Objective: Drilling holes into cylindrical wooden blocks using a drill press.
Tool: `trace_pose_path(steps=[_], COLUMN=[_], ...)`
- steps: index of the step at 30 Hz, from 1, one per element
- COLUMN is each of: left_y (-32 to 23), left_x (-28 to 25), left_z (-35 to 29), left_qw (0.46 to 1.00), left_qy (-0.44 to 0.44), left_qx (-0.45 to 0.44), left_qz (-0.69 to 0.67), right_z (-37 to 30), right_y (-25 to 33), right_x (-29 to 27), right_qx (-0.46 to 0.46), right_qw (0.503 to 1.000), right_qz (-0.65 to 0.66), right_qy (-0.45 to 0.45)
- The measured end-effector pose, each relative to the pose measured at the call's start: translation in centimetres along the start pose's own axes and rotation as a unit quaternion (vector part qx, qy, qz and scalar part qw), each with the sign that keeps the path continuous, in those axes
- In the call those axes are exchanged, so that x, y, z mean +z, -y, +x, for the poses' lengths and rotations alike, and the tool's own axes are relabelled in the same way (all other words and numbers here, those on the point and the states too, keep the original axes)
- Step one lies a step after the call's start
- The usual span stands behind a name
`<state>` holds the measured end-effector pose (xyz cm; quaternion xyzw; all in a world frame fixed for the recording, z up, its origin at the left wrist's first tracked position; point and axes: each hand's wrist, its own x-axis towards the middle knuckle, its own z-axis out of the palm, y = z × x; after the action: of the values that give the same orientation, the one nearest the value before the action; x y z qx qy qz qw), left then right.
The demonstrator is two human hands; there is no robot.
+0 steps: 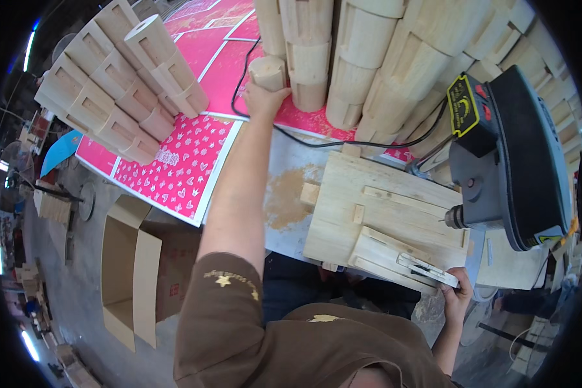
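Left hand [265, 102] and right hand [458, 294] flank a wooden board [333, 187]; the left grasps a short wooden cylinder [267, 73], long axis upright, well apart from the right, which grips a pale lever [427, 267].

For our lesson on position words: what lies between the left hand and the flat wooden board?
In the head view, a pink sheet, a black cable and a strip of grey tabletop lie between the left hand and the board.

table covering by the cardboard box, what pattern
The table covering is pink with small white hearts and other motifs, best seen in head view.
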<state>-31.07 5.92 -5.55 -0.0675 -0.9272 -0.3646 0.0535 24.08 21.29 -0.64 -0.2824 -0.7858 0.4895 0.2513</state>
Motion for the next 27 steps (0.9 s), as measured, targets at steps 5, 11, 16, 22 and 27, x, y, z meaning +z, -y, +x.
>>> trace_pose_path(steps=[5, 11, 16, 22, 27], left_y=[-1.1, 0.5, 5.4, 2.9, -0.7], left_x=[1.7, -1.3, -6.3, -16.9, -19.4], left_z=[-1.7, -2.3, -3.2, -11.5, -17.8], left_qw=[0.969, 0.948, 0.893, 0.815, 0.821], left_qy=[-0.222, -0.248, -0.226, 0.254, 0.352], left_qx=[-0.054, -0.031, -0.086, -0.029, 0.044], left_qz=[-0.097, -0.195, -0.379, -0.520, -0.447], right_z=[-0.3, -0.7, -0.6, -1.0, -1.1], right_y=[-0.3, 0.1, -0.4, 1.1, 1.2], right_x=[0.1, 0.0, -0.6, -0.9, -0.8], right_qx=[-0.014, -0.004, -0.008, 0.006, 0.154], right_qw=[1.000, 1.000, 1.000, 0.993, 0.982], right_qz=[-0.005, 0.003, -0.003, 0.034, 0.103], right_qy=[0.002, 0.005, 0.020, 0.116, 0.037])
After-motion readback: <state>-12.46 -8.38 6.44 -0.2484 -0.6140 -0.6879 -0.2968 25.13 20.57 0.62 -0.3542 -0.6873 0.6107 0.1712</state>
